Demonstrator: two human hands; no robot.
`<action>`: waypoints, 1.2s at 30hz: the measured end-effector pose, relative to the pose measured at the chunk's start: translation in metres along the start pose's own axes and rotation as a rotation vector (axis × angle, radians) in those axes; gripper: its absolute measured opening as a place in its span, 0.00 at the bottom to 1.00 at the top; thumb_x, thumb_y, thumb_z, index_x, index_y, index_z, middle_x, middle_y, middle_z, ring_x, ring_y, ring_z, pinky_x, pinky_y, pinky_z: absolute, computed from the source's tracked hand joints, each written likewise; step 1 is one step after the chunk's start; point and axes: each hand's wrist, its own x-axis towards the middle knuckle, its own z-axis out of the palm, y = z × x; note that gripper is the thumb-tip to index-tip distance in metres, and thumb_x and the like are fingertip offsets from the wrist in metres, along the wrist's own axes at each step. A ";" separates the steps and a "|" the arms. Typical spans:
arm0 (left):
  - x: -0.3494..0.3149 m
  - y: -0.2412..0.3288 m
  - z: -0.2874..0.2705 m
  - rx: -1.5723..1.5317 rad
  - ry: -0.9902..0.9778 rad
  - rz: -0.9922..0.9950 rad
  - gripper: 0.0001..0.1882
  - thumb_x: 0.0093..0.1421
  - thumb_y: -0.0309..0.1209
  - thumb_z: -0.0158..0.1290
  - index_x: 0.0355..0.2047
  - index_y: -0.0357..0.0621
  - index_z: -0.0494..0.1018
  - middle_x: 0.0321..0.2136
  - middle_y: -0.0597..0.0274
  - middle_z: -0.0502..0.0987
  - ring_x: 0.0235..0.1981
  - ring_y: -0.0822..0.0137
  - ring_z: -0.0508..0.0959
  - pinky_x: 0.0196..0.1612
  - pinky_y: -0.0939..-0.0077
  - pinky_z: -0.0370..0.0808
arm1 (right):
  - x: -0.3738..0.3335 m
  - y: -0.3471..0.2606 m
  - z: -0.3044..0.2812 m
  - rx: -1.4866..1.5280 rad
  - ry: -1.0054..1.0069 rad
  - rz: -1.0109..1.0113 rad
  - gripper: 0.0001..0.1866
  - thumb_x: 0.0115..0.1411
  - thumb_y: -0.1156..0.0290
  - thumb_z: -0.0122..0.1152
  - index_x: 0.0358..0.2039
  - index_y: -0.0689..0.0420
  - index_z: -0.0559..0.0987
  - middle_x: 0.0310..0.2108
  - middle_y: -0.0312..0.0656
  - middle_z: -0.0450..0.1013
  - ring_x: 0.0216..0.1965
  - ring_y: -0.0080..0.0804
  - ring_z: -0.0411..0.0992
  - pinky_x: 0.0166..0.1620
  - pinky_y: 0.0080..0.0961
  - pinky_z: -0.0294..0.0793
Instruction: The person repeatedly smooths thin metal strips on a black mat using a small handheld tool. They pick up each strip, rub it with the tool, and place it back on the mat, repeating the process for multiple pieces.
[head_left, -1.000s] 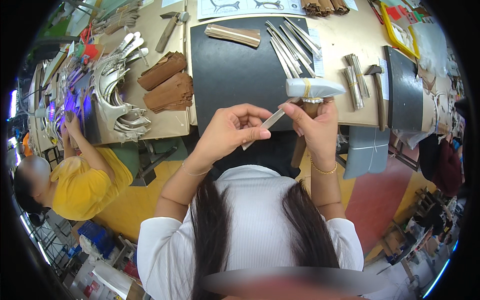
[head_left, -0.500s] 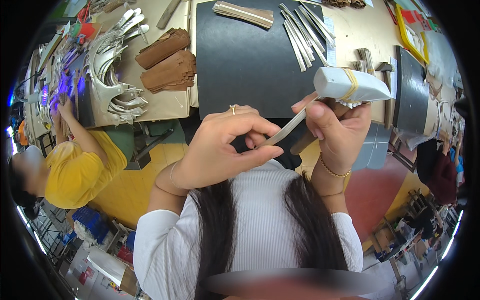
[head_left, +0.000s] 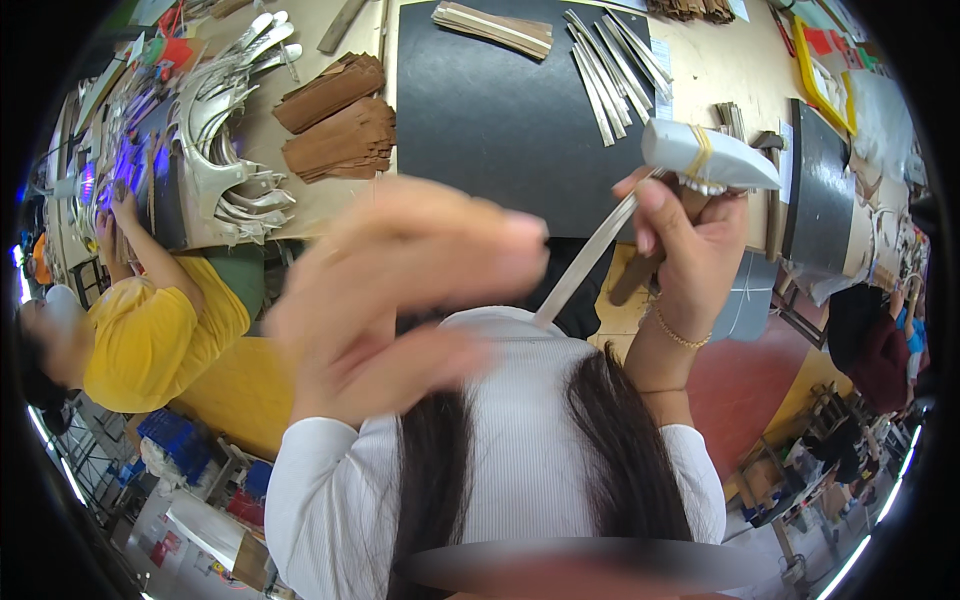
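My right hand (head_left: 690, 235) is closed round the wooden handle of a mallet (head_left: 675, 150), whose head is wrapped in white with a tan band around it. Between that hand's thumb and fingers I also pinch one end of a thin, pale metal strip (head_left: 588, 258). The strip slants down toward my white shirt, its lower end free. My left hand (head_left: 385, 285), blurred by motion, is raised to the left of the strip. Its thumb and fingers are apart, with nothing seen between them.
A black mat (head_left: 500, 130) lies on the bench, bearing loose metal strips (head_left: 600, 75) and a wrapped bundle (head_left: 492, 28). Brown stacks (head_left: 340, 140) and curved silvery pieces (head_left: 225, 160) lie left. A person in yellow (head_left: 165, 335) works at the far left.
My left hand has let go of the strip's lower end and moved left and up, its fingers spreading. My right hand, still with strip and mallet, has risen slightly; the strip hangs steeper.
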 end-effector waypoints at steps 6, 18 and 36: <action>-0.003 0.062 -0.037 -0.908 0.092 0.388 0.02 0.63 0.24 0.58 0.35 0.44 0.79 0.38 0.67 0.79 0.45 0.73 0.78 0.26 0.64 0.73 | 0.080 0.020 -0.047 -0.697 0.055 -0.043 0.22 0.56 0.65 0.76 0.44 0.65 0.79 0.25 0.40 0.80 0.16 0.18 0.70 0.21 0.16 0.66; -0.009 0.085 -0.007 -0.967 0.006 0.523 0.02 0.64 0.25 0.58 0.36 0.43 0.80 0.39 0.65 0.79 0.45 0.72 0.78 0.31 0.63 0.73 | 0.174 0.058 -0.051 -1.303 -0.178 -0.277 0.22 0.56 0.64 0.73 0.50 0.56 0.78 0.34 0.47 0.82 0.38 0.50 0.80 0.41 0.41 0.77; -0.038 0.074 0.024 -0.954 0.014 0.598 0.04 0.65 0.26 0.57 0.37 0.42 0.80 0.39 0.64 0.79 0.46 0.70 0.78 0.37 0.63 0.73 | 0.042 0.071 0.001 -1.021 -0.271 -0.227 0.15 0.56 0.71 0.72 0.44 0.56 0.80 0.34 0.47 0.81 0.36 0.44 0.81 0.39 0.35 0.79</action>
